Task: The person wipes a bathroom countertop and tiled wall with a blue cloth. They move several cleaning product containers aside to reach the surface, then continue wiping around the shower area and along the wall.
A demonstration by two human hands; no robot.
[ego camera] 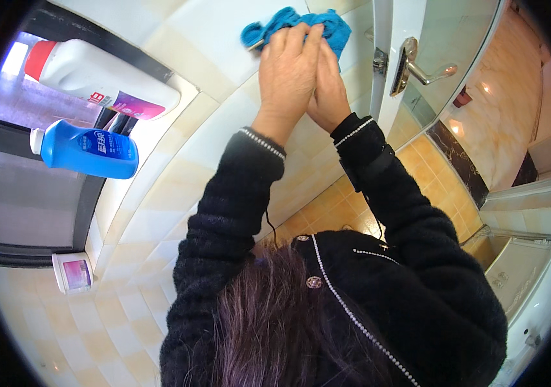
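A blue cloth (336, 34) is bunched against the pale wall tiles near the top of the view. Both hands are on it, close together. My left hand (287, 72) grips the cloth from above, its fingers bent over it. Beside it, partly overlapped by the left, my right hand (329, 89) also holds the cloth, and some of its fingers are hidden. At the cloth's left edge the end of a thin pale rod (256, 45) sticks out; what it belongs to is covered.
On the window ledge stand a white bottle with a red cap (87, 72), a blue bottle (89, 150) and a white tub (72, 273). Right of my hands is a glazed door with a metal handle (425, 70). Orange floor tiles (333, 203) show below.
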